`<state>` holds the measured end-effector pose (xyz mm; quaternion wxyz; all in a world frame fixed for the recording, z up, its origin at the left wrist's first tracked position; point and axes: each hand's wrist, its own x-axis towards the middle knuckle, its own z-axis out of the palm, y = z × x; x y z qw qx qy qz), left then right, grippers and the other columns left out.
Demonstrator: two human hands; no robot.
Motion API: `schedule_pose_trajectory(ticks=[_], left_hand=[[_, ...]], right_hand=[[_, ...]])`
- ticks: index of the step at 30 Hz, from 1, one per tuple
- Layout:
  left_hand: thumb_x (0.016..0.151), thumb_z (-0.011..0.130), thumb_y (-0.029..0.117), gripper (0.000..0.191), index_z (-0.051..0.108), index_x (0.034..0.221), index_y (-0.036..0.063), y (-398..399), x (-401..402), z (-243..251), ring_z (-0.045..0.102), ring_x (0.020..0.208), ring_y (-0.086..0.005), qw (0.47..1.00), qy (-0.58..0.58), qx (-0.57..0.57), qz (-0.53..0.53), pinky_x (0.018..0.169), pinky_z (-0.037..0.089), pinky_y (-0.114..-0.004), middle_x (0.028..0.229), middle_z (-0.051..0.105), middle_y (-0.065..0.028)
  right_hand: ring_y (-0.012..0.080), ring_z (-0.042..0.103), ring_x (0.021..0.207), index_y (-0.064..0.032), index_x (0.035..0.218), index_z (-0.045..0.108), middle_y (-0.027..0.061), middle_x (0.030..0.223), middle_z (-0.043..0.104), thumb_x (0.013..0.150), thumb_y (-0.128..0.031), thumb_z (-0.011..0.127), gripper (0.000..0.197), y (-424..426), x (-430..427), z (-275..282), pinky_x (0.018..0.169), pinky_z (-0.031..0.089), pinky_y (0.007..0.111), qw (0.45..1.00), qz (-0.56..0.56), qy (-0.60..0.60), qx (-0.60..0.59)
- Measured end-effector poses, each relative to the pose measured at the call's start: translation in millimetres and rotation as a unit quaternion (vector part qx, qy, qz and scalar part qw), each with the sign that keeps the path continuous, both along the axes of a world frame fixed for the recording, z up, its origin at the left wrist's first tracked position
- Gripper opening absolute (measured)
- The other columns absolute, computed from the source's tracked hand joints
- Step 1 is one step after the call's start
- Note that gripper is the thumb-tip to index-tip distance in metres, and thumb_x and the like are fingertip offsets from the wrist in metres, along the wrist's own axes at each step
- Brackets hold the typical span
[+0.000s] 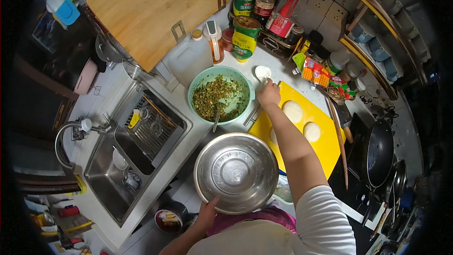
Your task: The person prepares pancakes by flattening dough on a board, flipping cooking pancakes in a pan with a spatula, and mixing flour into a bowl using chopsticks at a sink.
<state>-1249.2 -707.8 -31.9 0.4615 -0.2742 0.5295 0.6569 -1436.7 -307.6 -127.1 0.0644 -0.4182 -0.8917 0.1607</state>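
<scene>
My left hand [208, 213] grips the near rim of a wide stainless steel basin [235, 171], held in front of my body. Nothing shows inside the basin. With my right arm stretched forward, my right hand [269, 94] holds the handle of a white scoop [263, 73] with white powder in it, over the counter. Under that arm lies a yellow cutting board [324, 154] bearing a round dough piece [292, 112] and a smaller one [311, 132]; a third is mostly hidden by my forearm. Left of my right hand stands a mint-green bowl [193, 78] of chopped green filling, a utensil handle over its rim.
A wooden rolling pin [336, 138] lies along the board's right edge, near a black wok [380, 154]. Condiment bottles [244, 39] and seasoning pouches [315, 72] line the back. The sink [106, 180] with its drain rack [152, 124] is at left, below a large wooden board [159, 10].
</scene>
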Motion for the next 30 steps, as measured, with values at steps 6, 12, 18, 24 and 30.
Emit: schedule_pose_trajectory(ticks=[6, 12, 18, 24, 30], left_hand=[[0.086, 0.057, 0.022, 0.055, 0.032, 0.131, 0.0016, 0.3, -23.7, -5.6, 0.046, 0.115, -0.0284, 1.0, 0.002, 0.003, -0.016, 0.094, 0.041, -0.042, 0.127, 0.044, -0.0148], [0.087, 0.055, 0.019, 0.05, 0.036, 0.13, 0.0009, 10.0, -29.6, 6.3, 0.05, 0.111, -0.0255, 0.999, 0.023, 0.015, -0.046, 0.092, 0.043, -0.038, 0.123, 0.048, -0.0133], [0.087, 0.055, 0.016, 0.047, 0.038, 0.128, 0.0011, 11.7, -19.2, -14.9, 0.053, 0.106, -0.022, 0.991, 0.082, 0.041, -0.102, 0.089, 0.046, -0.035, 0.12, 0.051, -0.0117], [0.087, 0.053, 0.017, 0.045, 0.038, 0.127, -0.0007, 37.1, 9.8, 5.1, 0.058, 0.099, -0.0265, 0.963, 0.168, 0.053, -0.205, 0.078, 0.053, -0.04, 0.115, 0.053, -0.0148], [0.088, 0.051, 0.019, 0.043, 0.039, 0.126, 0.0006, 81.8, 107.6, 23.8, 0.06, 0.095, -0.0258, 0.913, 0.147, 0.094, -0.368, 0.071, 0.054, -0.039, 0.112, 0.055, -0.0143]], right_hand=[[0.0322, 0.055, 0.098, -0.0081, 0.122, 0.042, 0.0166, 0.103, 0.058, 0.073, -0.015, 0.061, 0.052, 16.0, -7.1, -13.5, 0.082, 0.047, 0.041, 0.994, -0.014, 0.107, -0.032], [0.0338, 0.06, 0.079, -0.0085, 0.121, 0.041, 0.0203, 0.093, 0.059, 0.074, -0.009, 0.06, 0.05, 23.8, 20.2, 25.2, 0.073, 0.048, 0.042, 0.968, 0.018, 0.229, -0.104], [0.0324, 0.058, 0.075, -0.0126, 0.119, 0.043, 0.0158, 0.086, 0.056, 0.076, -0.008, 0.059, 0.047, -12.0, 125.8, 119.7, 0.067, 0.046, 0.04, 0.948, 0.092, 0.27, -0.144], [0.032, 0.059, 0.078, -0.0117, 0.12, 0.045, 0.016, 0.088, 0.056, 0.075, -0.008, 0.059, 0.047, -71.4, 313.3, 191.0, 0.068, 0.047, 0.039, 0.951, 0.115, 0.252, -0.138], [0.0257, 0.058, 0.072, -0.0079, 0.117, 0.047, 0.0128, 0.086, 0.057, 0.075, -0.006, 0.058, 0.044, -111.3, 511.6, 182.3, 0.063, 0.047, 0.033, 0.964, 0.086, 0.214, -0.134]])
